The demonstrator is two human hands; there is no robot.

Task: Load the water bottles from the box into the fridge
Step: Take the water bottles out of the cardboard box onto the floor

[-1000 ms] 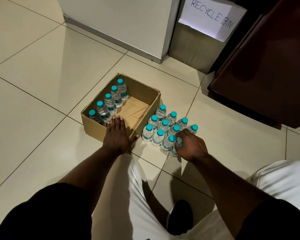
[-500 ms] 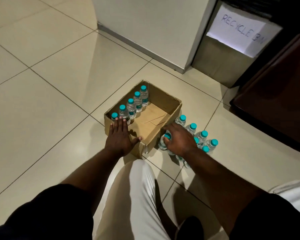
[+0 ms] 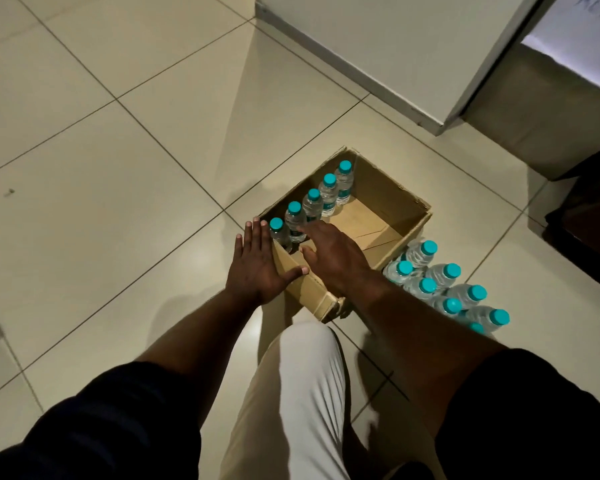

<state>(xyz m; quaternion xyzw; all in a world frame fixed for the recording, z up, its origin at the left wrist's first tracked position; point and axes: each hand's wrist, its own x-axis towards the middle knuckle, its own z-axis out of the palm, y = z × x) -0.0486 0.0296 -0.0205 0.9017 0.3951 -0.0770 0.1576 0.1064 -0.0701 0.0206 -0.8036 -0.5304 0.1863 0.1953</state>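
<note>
The left hand [image 3: 257, 268] is laid flat against the near left corner of the cardboard box [image 3: 395, 192]. Its fingers are kept straight and together, and the thumb is spread along the outer side of the near wall, so nothing is gripped by it. The right hand [image 3: 336, 254] is stretched over the near wall into the box, with the fingers loosely extended and a little apart, and nothing is held in it. Just ahead of the right fingertips, a row of five water bottles [image 3: 313, 206] with teal caps is seen standing upright along the left wall of the box. The nearest bottle [image 3: 277, 230] is found just to the right of the left fingertips, on the other side of the cardboard. The second bottle [image 3: 294, 218] is met by the right index fingertip, but whether it is really touched cannot be told. To the right of the right forearm, outside the box, a cluster of bottles [image 3: 426, 289] is stood close together on the tiled floor [image 3: 118, 168], just beside the box wall. Between the two forearms, a knee in light trousers [image 3: 302, 375] is seen.
</note>
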